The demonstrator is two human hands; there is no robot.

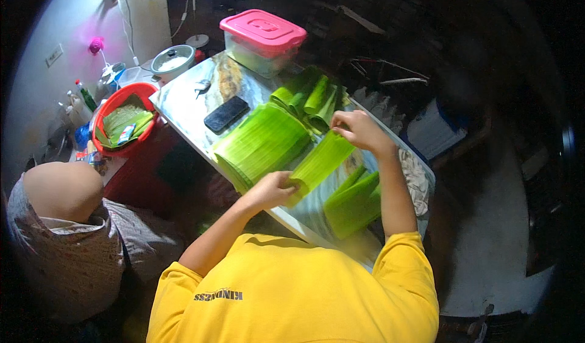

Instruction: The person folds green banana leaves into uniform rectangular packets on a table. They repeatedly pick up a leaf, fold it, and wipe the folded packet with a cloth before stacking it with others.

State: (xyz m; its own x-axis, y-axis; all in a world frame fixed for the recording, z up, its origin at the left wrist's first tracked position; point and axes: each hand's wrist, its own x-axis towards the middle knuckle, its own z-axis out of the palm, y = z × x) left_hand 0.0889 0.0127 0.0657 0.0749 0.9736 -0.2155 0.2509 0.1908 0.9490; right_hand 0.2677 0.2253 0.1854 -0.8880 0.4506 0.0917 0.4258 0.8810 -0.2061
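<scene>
A strip of green banana leaf [322, 164] is stretched between my two hands above the marble-patterned table. My left hand [273, 190] grips its near end, and my right hand [358, 130] pinches the far end. Just left of the strip lies a stack of wide cut banana leaf pieces [263, 143]. Beyond my right hand rest several rolled and folded leaves [315, 97]. Under my right forearm, more folded leaf pieces [352, 206] lie on the table, partly hidden by the arm.
A black smartphone [226, 114] lies beside the leaf stack. At the far end stands a clear plastic box with a pink lid [264, 28]. A red basin [101, 140] lined with leaves is at left, near a lidded pot [172, 60]. A crumpled cloth [415, 181] lies along the right edge. Another person [64, 233] is at left.
</scene>
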